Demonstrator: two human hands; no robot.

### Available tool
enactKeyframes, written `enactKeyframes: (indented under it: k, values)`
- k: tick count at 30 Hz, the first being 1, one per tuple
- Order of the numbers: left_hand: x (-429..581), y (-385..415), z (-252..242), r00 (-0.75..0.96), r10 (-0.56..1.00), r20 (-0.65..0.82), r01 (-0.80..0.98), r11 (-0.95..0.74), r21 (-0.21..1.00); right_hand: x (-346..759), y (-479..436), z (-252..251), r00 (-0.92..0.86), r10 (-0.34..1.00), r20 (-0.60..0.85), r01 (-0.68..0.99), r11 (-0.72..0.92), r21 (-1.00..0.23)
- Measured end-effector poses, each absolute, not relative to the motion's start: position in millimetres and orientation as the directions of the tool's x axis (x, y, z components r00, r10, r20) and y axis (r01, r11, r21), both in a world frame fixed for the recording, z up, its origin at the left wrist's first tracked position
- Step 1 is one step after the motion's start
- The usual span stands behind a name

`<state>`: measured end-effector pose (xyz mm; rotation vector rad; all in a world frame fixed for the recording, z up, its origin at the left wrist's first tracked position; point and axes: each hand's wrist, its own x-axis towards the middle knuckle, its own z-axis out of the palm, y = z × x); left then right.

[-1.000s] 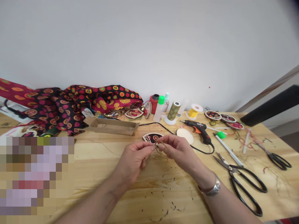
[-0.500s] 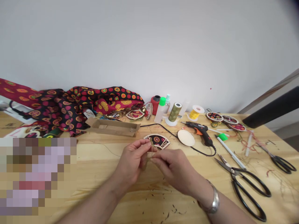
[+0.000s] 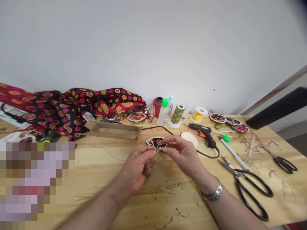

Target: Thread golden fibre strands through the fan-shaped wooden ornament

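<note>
My left hand (image 3: 140, 163) is closed, pinching an olive-green thread (image 3: 157, 151) between thumb and forefinger. My right hand (image 3: 182, 156) meets it from the right, its thumb and forefinger closed on the same thread, which makes a small loop between the fingertips. Just beyond the fingers lies a fan-shaped wooden ornament (image 3: 153, 141) with dark patterned fabric, its right part hidden by my right hand. Whether the thread is tied to the ornament I cannot tell. A thin loose strand (image 3: 107, 155) trails over the table left of my left hand.
Behind stand an olive thread spool (image 3: 178, 114), a green-capped bottle (image 3: 162, 111) and a yellow spool (image 3: 199, 114). A glue gun (image 3: 203, 132), a white disc (image 3: 189, 140) and large scissors (image 3: 247, 182) lie to the right. At left are a cardboard tray (image 3: 112, 131) and patterned cloth (image 3: 79, 105).
My right hand has risen and turned, its fingers now lifted higher at the thread and covering the ornament's right part. The left hand stays nearly in place. The view has shifted slightly.
</note>
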<state>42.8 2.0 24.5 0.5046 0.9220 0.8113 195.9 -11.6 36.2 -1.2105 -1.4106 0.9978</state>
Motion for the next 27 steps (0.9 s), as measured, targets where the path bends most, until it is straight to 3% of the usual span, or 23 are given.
enactKeyframes:
  k: [3,6,9,18,21,27]
  values:
    - [45.3,-1.0,24.9,0.333,0.805,-0.491,-0.319,0.587,0.744,194.2,-9.1,32.3,-0.075,0.994,0.073,0.025,0.075,-0.997]
    - [48.6,-4.2,25.5,0.332,0.817,-0.472,-0.200,0.550,0.811,192.9,-11.8,33.8,-0.051,0.995,0.090,0.007,0.091,-0.996]
    - [50.3,-6.6,25.8,0.340,0.824,-0.453,-0.122,0.517,0.847,192.3,-13.4,35.6,-0.036,0.999,0.014,-0.052,0.012,-0.999]
    - [50.1,-7.7,28.2,0.327,0.899,-0.293,-0.067,0.331,0.941,185.6,-13.7,31.6,-0.054,0.993,-0.109,-0.188,-0.117,-0.975]
    - [50.3,-7.9,29.1,0.328,0.918,-0.222,-0.032,0.245,0.969,186.9,-14.7,29.5,-0.094,0.987,-0.130,-0.099,-0.139,-0.985]
    - [48.5,-11.1,27.0,0.245,0.947,-0.208,0.096,0.189,0.977,194.4,-13.2,29.2,-0.083,0.996,-0.033,0.138,-0.022,-0.990]
